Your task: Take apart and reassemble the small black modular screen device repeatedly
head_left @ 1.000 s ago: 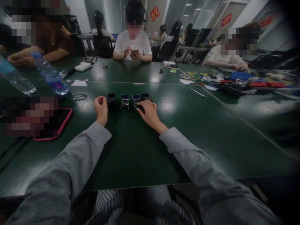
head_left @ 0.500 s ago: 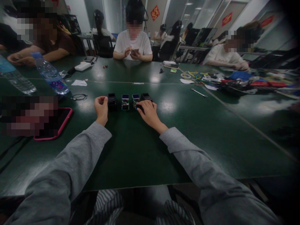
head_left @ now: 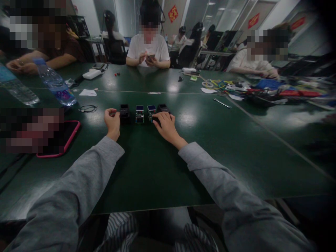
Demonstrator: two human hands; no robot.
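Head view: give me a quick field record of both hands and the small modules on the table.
left hand: loosely curled, beside the leftmost black module; contact unclear
right hand: fingers resting on the rightmost black module
middle modules: two with blue tops, untouched in the row
surface: green table
left side: pink-cased phone, two water bottles, black cable
right side: wrench-like tool, coloured clutter

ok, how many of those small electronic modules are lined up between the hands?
4, in a row on the green table: a black module by the left hand, two blue-topped modules, and a black one partly covered by the right hand, which may hide more.
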